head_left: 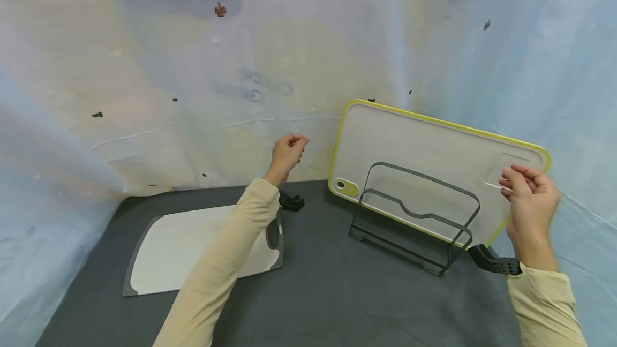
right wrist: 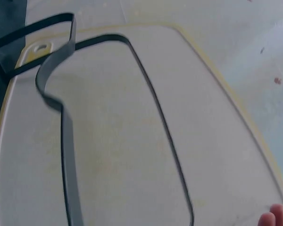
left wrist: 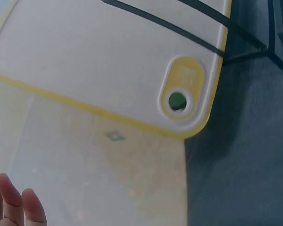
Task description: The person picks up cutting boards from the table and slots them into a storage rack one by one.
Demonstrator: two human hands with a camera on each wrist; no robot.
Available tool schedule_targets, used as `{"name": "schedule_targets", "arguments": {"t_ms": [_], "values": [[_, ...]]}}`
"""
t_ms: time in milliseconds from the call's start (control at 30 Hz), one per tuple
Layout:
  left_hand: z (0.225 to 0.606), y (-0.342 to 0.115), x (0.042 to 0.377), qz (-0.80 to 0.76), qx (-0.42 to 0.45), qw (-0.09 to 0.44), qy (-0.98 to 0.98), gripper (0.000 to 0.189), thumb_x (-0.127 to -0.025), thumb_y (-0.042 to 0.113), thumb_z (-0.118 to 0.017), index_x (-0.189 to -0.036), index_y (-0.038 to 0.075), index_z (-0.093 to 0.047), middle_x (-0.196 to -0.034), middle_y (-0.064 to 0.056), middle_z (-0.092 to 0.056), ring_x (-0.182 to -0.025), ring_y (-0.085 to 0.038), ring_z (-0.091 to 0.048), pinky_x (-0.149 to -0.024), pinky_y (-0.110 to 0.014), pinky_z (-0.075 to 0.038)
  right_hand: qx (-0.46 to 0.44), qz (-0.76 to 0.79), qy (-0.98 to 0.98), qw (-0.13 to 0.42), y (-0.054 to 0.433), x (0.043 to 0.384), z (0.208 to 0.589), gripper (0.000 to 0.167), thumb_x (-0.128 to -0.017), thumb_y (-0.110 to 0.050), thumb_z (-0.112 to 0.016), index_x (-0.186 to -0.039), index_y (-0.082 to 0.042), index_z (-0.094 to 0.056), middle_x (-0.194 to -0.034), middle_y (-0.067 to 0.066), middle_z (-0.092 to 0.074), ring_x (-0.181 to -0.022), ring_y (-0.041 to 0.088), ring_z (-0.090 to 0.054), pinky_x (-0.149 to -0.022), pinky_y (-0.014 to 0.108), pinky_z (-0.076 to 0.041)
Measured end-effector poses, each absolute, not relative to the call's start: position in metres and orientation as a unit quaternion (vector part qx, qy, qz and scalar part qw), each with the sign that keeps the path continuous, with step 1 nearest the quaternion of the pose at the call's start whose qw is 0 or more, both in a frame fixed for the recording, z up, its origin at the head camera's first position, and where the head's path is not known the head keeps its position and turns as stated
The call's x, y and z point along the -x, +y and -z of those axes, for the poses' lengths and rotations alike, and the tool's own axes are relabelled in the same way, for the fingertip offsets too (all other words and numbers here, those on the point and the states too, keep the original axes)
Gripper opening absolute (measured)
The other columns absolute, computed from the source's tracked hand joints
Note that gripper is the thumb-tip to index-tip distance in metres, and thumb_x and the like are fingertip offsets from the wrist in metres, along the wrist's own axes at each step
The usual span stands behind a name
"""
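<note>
A white cutting board (head_left: pixel 419 154) with a yellow rim stands tilted behind the loops of a dark wire rack (head_left: pixel 400 253). Its lower-left corner has a yellow tab with a round hole, and a textured patch shows near its right end. My left hand (head_left: pixel 287 157) hovers left of the board, fingers loosely curled with nothing in them. Over the board's right end, my right hand (head_left: pixel 532 208) overlaps the rim in the head view, its fingers loosely bent. Only fingertips of the right hand (right wrist: pixel 277 215) show in the right wrist view, close to the board's edge.
A second white board (head_left: pixel 193 245) with grey ends and a dark handle slot lies flat on the dark table (head_left: pixel 328 299) at left, partly behind my left sleeve. A pale patterned curtain (head_left: pixel 270 68) hangs right behind the table.
</note>
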State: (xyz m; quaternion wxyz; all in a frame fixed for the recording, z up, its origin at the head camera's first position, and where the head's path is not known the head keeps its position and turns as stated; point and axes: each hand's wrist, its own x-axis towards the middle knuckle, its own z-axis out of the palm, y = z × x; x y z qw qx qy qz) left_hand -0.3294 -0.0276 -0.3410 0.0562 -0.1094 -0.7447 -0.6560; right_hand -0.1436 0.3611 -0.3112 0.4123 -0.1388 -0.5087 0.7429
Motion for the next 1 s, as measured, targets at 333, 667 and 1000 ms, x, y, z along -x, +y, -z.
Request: {"name": "schedule_targets", "arguments": {"t_ms": [333,667,1000], "values": [[0.332,-0.057,0.319,0.615,0.145,0.056,-0.773,0.032,-0.098,0.04,-0.056,-0.104,0.01,-0.066,-0.084,-0.004,-0.056,-0.072,-0.018,-0.051,-0.065,-0.031,-0.047,0.04,-0.746,-0.581,0.323,0.336,0.151,0.304,0.008,-0.091,-0.003,-0.067,-0.098,-0.001,-0.066,-0.082,0.004,-0.068,-0.072,0.013,-0.064,-0.06,0.017,-0.051],[0.322,-0.082,0.304,0.604,0.16,0.048,-0.78,0.028,-0.101,0.032,-0.051,-0.106,0.008,-0.065,-0.084,-0.007,-0.053,-0.071,-0.023,-0.05,-0.065,-0.032,-0.046,-0.039,-0.734,-0.619,0.275,0.306,0.163,0.299,0.014,-0.093,-0.007,-0.065,-0.105,0.001,-0.064,-0.086,0.003,-0.067,-0.076,0.011,-0.062,-0.064,0.017,-0.051],[0.316,-0.106,0.288,0.614,0.164,0.062,-0.769,0.029,-0.103,0.029,-0.046,-0.105,0.005,-0.062,-0.085,-0.01,-0.051,-0.067,-0.019,-0.045,-0.061,-0.028,-0.045,-0.076,-0.731,-0.643,0.215,0.275,0.18,0.297,0.01,-0.096,-0.01,-0.062,-0.104,-0.005,-0.064,-0.09,0.002,-0.064,-0.081,0.013,-0.059,-0.068,0.02,-0.05]]}}
